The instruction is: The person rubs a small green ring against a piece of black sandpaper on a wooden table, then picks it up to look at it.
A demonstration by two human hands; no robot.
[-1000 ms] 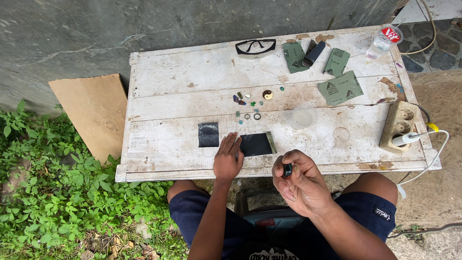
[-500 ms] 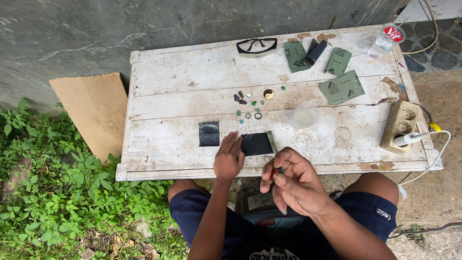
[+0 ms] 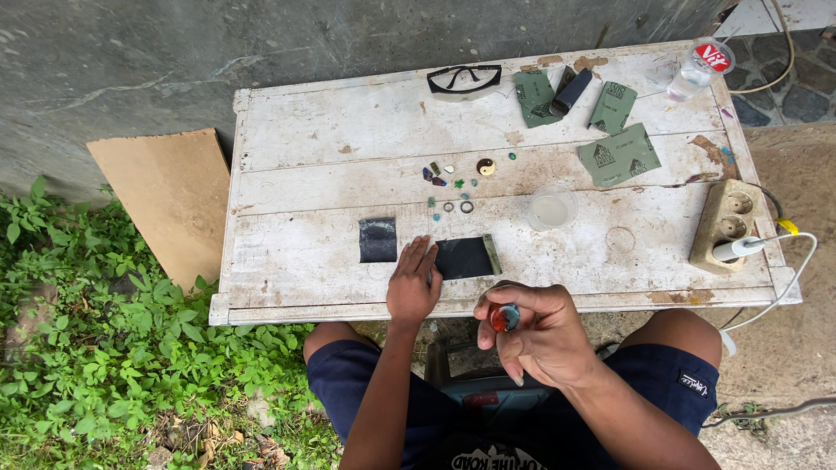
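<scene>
Red-blue stone (image 3: pixel 503 316), apparently newly exposed.

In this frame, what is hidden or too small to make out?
- Small round red and blue object, head view: mostly wrapped by right hand fingers; its kind is unclear.
- Dark sandpaper sheet: left hand covers its near corner.
- Tiny stones and rings: too small to identify.

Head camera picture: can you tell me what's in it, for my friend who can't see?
A person's right hand holds a small red and blue stone up close. Their left hand presses on black sandpaper on a worn white table with tiny stones, rings and safety glasses.
</scene>
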